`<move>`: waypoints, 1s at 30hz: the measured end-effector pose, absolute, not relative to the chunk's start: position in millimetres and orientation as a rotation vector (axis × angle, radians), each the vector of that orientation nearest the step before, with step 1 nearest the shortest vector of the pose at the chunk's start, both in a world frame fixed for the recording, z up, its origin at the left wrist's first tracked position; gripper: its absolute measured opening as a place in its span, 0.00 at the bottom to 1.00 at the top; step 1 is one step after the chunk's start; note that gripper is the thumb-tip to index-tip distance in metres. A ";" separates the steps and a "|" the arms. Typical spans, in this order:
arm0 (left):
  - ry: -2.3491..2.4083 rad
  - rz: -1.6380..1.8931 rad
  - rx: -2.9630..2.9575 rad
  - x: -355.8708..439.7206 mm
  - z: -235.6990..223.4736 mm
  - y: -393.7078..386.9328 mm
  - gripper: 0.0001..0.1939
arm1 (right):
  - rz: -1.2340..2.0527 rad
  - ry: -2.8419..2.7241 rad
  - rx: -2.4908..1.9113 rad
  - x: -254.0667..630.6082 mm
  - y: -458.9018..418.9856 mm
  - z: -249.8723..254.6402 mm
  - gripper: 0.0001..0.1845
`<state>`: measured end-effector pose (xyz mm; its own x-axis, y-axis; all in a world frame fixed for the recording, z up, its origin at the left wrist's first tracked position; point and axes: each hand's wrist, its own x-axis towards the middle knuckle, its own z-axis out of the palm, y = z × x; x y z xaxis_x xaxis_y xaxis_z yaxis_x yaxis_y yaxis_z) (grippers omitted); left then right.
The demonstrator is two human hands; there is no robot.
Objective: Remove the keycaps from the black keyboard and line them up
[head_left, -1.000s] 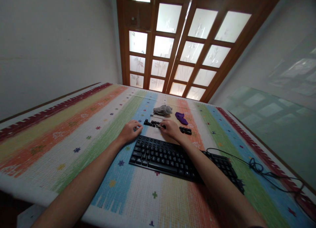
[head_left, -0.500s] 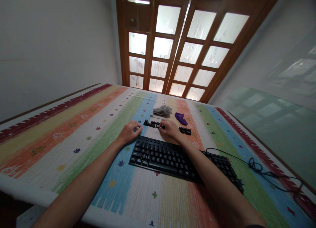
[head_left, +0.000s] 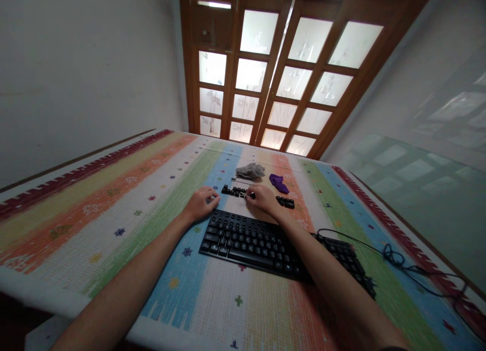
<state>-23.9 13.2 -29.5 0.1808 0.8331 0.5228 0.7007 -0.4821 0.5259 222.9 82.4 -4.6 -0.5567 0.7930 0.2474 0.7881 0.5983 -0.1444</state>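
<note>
A black keyboard (head_left: 250, 239) lies in front of me, several of its keys off in the row of loose black keycaps (head_left: 233, 190) behind it. My left hand (head_left: 202, 203) rests on the cloth at the keyboard's far left corner, fingers loosely bent, thumb apart, nothing seen in it. My right hand (head_left: 261, 199) reaches over the keyboard and pinches a small thin tool (head_left: 248, 194) with a dark end and a light, metal-looking tip. That tip is among the loose keycaps; its exact kind is too small to tell.
Behind the keycaps lie a grey crumpled cloth (head_left: 249, 170) and a purple cloth (head_left: 279, 183). More black keycaps (head_left: 285, 202) sit right of my right hand. The keyboard's cable (head_left: 397, 255) coils at the right on the striped tablecloth (head_left: 152, 260).
Almost nothing differs. The view has shifted very slightly, and both hands keep their places, the right one still at the keycaps with the thin tool.
</note>
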 end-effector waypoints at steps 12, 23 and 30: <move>1.506 1.186 2.259 -23.6 -29.8 12.3 0.10 | 0.023 -2.533 -1.278 223.9 81.3 -6.3 0.10; 1.509 1.175 2.257 -23.9 -30.2 13.4 0.11 | 0.097 -2.416 -1.154 268.1 59.5 11.9 0.08; 1.548 1.202 2.191 -24.4 -30.8 20.0 0.11 | 0.312 -2.259 -1.045 331.7 5.4 21.4 0.09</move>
